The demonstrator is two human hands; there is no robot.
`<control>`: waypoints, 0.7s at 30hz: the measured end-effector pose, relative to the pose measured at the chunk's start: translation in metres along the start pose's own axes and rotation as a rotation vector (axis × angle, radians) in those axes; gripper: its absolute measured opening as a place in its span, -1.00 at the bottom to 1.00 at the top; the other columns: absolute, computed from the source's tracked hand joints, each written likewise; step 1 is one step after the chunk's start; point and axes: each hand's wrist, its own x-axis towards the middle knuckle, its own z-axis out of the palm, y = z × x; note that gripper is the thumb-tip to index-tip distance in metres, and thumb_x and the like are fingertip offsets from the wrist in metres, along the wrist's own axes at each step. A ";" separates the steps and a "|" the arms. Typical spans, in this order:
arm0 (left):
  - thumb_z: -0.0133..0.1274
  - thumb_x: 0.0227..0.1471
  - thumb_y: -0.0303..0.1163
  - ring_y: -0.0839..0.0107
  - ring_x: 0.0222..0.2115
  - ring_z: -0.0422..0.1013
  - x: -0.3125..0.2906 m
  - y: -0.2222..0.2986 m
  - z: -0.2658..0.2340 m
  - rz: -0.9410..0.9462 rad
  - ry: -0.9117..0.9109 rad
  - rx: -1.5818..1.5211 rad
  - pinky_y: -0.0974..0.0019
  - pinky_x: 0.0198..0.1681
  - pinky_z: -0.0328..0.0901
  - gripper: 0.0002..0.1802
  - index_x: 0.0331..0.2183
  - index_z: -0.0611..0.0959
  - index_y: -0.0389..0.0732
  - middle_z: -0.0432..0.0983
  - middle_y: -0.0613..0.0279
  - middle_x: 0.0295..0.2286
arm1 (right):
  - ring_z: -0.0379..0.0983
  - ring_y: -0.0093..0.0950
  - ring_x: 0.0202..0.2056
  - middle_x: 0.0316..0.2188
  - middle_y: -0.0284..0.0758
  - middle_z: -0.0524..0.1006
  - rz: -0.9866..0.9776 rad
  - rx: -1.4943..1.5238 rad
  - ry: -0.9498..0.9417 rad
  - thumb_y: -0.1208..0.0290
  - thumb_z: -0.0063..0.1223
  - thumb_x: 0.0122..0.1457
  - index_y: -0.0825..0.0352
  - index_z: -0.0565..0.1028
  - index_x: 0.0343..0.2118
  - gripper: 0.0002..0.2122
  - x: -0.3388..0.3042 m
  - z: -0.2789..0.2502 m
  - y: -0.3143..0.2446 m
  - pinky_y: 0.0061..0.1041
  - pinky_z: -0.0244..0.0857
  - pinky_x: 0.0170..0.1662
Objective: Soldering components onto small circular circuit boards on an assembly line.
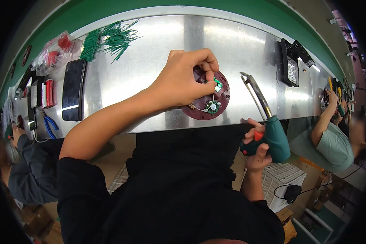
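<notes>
A round maroon plastic housing (200, 114) lies on the metal bench near its front edge. Over it my left hand (182, 77) is closed in a pinch beside a small green circuit board (218, 85); what the fingertips grip is hidden. Thin pale wire (200, 108) runs inside the housing, close to a round green-rimmed part (212, 107). My right hand (257, 160) is wrapped round the grip of a dark green soldering gun (278, 140) with a red trigger. The gun's tip points up and away, to the right of the housing and apart from it.
At the far left lie green wires (110, 40), a plastic bag with red parts (57, 51), a phone (74, 90) and blue-handled pliers (50, 127). A black tray-like holder (290, 67) stands at the back right. Co-workers sit on both sides; a white crate (278, 183) is below right.
</notes>
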 end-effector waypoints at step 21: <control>0.30 -0.08 -0.35 0.20 -0.28 0.44 -0.006 0.016 -0.014 0.403 0.018 0.623 0.16 -0.08 0.26 -0.75 -0.33 0.60 -0.17 0.53 0.22 -0.32 | 0.45 -0.51 -0.37 -0.37 -0.25 0.48 0.270 0.547 0.079 -0.13 -0.22 0.45 0.40 0.35 -0.03 -0.46 0.031 0.045 -0.019 -0.06 0.46 0.11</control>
